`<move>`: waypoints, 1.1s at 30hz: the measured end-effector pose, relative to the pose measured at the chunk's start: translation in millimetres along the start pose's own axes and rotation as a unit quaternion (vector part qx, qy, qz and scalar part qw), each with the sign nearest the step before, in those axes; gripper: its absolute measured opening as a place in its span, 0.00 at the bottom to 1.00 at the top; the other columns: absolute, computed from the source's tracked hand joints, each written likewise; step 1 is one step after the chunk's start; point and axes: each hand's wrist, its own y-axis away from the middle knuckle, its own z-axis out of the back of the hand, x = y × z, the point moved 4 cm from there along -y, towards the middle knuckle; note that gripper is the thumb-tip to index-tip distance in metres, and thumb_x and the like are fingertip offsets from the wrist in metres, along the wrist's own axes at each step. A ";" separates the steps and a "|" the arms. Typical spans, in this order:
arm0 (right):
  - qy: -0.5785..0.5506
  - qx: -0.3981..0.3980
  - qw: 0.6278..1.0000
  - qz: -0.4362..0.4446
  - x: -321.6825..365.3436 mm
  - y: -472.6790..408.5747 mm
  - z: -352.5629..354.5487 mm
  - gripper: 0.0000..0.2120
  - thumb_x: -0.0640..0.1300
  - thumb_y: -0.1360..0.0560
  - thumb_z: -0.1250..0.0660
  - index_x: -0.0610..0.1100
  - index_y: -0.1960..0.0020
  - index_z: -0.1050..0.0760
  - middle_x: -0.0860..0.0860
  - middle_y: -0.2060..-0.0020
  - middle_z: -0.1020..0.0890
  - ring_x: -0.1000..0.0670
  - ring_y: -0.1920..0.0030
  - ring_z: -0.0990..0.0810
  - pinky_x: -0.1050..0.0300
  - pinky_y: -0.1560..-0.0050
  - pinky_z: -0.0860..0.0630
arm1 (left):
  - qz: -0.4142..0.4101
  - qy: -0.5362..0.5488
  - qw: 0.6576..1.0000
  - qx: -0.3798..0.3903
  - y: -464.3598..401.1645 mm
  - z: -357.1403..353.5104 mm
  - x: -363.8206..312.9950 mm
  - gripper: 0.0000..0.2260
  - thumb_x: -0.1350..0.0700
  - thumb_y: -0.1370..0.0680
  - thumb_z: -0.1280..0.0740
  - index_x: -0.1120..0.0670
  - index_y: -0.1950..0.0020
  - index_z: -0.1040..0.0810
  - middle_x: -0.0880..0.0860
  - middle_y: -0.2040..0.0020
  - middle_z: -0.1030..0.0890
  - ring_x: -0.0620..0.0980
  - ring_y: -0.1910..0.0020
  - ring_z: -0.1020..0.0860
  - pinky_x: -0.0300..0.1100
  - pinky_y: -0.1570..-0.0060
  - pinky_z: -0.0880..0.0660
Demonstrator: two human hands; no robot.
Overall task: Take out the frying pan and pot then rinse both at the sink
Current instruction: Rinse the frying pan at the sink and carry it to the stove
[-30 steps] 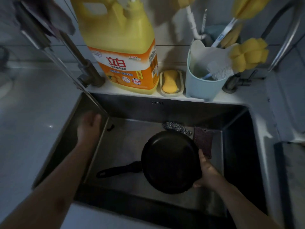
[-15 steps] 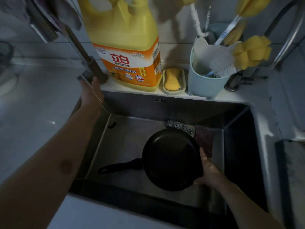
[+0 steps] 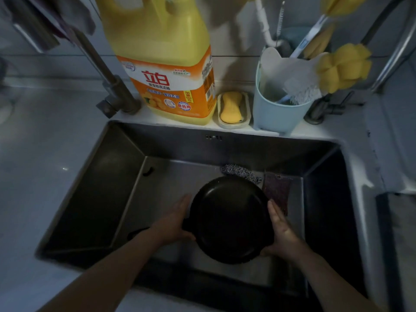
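Now your left hand (image 3: pixel 173 224) has left the faucet (image 3: pixel 108 82) and, with your right hand (image 3: pixel 281 233), grips the frying pan (image 3: pixel 229 219) rim; no water is visible, so rinsing waits.

Yellow detergent jug (image 3: pixel 162 64) on ledge, soap dish (image 3: pixel 233 110) beside it, blue utensil cup (image 3: pixel 275 115), steel scourer (image 3: pixel 242 173)

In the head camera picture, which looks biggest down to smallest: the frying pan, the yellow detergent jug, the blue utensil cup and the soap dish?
1. Yellow detergent jug, though it is cut off at the top and nearer the camera.
2. Frying pan.
3. Blue utensil cup.
4. Soap dish.
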 end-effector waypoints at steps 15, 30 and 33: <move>-0.007 -0.011 1.000 0.009 -7.7 0.0 -3.3 0.71 0.48 0.43 0.15 0.51 0.26 0.71 0.59 0.26 0.67 0.60 0.25 0.61 0.71 0.29 0.55 | -0.105 -0.040 0.993 -0.028 -15.9 -24.5 0.9 0.61 0.45 0.36 0.22 0.55 0.27 0.69 0.50 0.26 0.67 0.46 0.25 0.62 0.27 0.31 0.62; -0.070 -0.006 0.997 -0.016 -10.0 -5.0 -11.2 0.72 0.41 0.45 0.15 0.53 0.27 0.72 0.54 0.21 0.60 0.60 0.25 0.59 0.77 0.32 0.55 | -0.062 0.017 0.998 -0.016 -20.6 -26.8 4.7 0.65 0.46 0.42 0.19 0.56 0.23 0.65 0.52 0.21 0.59 0.48 0.22 0.55 0.45 0.25 0.45; -0.082 0.003 0.996 -0.032 -7.3 -5.3 -12.2 0.73 0.41 0.45 0.15 0.53 0.25 0.71 0.54 0.21 0.60 0.61 0.25 0.59 0.72 0.29 0.53 | -0.055 0.015 0.998 -0.009 -19.5 -28.5 7.7 0.66 0.46 0.41 0.19 0.56 0.24 0.68 0.53 0.22 0.63 0.48 0.23 0.59 0.41 0.24 0.50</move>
